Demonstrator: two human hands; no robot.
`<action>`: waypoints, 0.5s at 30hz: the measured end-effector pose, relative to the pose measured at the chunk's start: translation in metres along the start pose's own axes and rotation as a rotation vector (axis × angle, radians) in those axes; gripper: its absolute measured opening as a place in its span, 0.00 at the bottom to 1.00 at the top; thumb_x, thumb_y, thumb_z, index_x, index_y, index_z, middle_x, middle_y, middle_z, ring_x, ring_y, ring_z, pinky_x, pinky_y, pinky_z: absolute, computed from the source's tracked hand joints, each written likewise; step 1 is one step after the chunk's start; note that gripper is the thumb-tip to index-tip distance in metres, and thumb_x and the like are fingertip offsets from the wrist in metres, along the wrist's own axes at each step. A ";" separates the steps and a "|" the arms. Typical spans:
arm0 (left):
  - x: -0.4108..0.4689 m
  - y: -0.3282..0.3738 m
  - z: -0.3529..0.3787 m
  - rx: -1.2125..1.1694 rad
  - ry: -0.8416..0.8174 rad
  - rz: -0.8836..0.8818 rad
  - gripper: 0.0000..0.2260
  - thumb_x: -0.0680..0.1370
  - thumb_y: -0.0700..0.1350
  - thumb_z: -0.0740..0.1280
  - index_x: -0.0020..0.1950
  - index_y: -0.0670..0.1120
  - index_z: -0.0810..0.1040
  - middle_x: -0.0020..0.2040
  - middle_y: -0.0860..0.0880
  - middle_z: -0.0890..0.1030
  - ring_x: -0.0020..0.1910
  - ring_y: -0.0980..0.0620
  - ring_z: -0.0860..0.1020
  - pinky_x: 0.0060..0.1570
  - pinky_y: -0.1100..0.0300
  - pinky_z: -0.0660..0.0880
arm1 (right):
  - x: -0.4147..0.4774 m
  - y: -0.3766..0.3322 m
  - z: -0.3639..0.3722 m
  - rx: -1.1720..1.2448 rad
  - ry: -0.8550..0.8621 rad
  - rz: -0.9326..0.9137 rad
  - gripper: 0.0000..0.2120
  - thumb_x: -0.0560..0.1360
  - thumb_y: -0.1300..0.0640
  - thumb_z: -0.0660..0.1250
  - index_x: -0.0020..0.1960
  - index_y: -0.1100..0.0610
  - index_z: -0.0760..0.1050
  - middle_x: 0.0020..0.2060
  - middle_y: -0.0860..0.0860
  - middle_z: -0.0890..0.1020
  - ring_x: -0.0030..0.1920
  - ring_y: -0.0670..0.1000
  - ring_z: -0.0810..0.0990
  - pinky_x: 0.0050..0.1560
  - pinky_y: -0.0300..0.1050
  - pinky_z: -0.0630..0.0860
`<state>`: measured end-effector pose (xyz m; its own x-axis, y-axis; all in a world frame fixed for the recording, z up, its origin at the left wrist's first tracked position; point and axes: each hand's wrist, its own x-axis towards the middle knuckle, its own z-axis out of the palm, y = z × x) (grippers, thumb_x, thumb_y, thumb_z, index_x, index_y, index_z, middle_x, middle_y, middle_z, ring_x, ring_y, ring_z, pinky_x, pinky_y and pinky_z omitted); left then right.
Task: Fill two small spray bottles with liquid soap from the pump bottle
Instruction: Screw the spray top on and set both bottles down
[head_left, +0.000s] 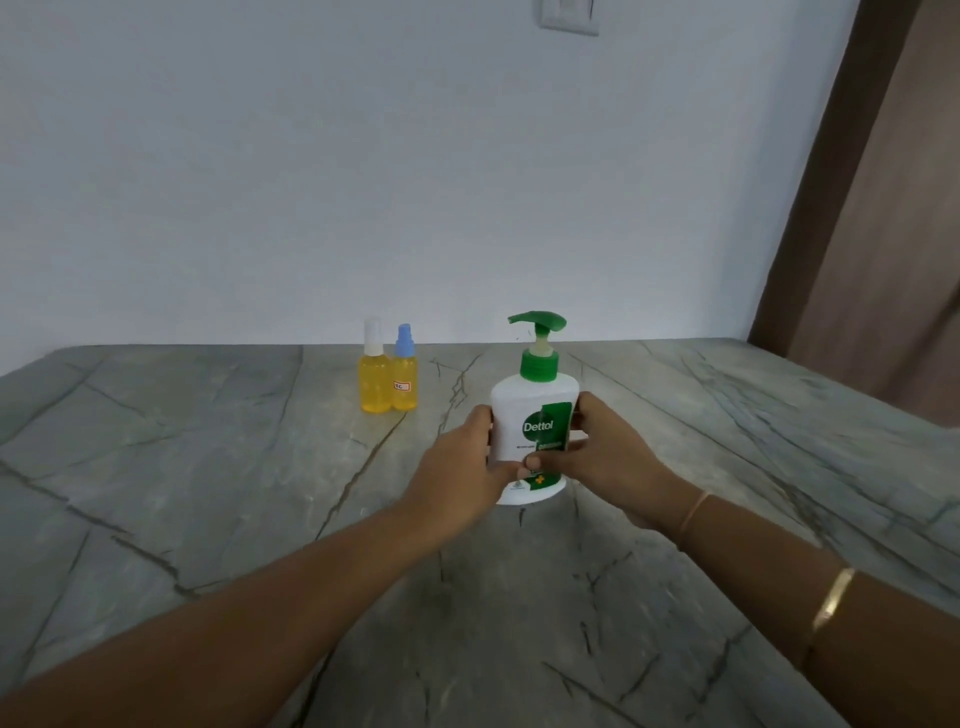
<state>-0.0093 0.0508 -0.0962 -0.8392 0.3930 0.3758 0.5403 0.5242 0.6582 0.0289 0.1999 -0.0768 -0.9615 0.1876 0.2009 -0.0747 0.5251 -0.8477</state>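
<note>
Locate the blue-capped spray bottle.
Head view: the blue-capped spray bottle stands on the counter, just right of the white-capped spray bottle, left of the pump bottle.

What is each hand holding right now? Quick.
Left hand: grips the pump bottle on its left side, thumb across the front.
Right hand: grips the same pump bottle on its right side, thumb on the label.

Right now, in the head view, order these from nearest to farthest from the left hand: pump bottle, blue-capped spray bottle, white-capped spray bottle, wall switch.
1. Pump bottle, held by the left hand.
2. Blue-capped spray bottle, back left.
3. White-capped spray bottle, directly left of it.
4. Wall switch, high at the back.
</note>
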 end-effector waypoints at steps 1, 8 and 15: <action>0.005 -0.004 -0.002 -0.003 -0.003 -0.012 0.25 0.73 0.49 0.69 0.66 0.47 0.65 0.63 0.48 0.76 0.58 0.49 0.76 0.55 0.55 0.75 | 0.006 0.000 0.005 -0.023 0.012 -0.011 0.29 0.64 0.60 0.77 0.61 0.54 0.69 0.55 0.48 0.78 0.54 0.50 0.77 0.56 0.46 0.75; 0.043 -0.033 -0.015 -0.049 -0.018 -0.076 0.21 0.73 0.46 0.70 0.62 0.45 0.67 0.62 0.46 0.76 0.58 0.48 0.76 0.56 0.50 0.76 | 0.051 -0.006 0.028 -0.101 0.051 -0.052 0.25 0.67 0.60 0.76 0.60 0.58 0.69 0.50 0.48 0.77 0.49 0.47 0.74 0.40 0.32 0.69; 0.077 -0.060 -0.017 -0.068 0.013 -0.101 0.18 0.73 0.43 0.69 0.60 0.42 0.68 0.61 0.44 0.76 0.58 0.46 0.76 0.56 0.49 0.75 | 0.093 -0.004 0.047 -0.114 0.053 -0.046 0.23 0.67 0.61 0.75 0.58 0.60 0.69 0.52 0.54 0.79 0.48 0.50 0.74 0.47 0.41 0.72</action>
<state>-0.1072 0.0364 -0.0954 -0.8903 0.3308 0.3129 0.4475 0.5083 0.7358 -0.0725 0.1764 -0.0779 -0.9423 0.2030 0.2662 -0.0846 0.6249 -0.7761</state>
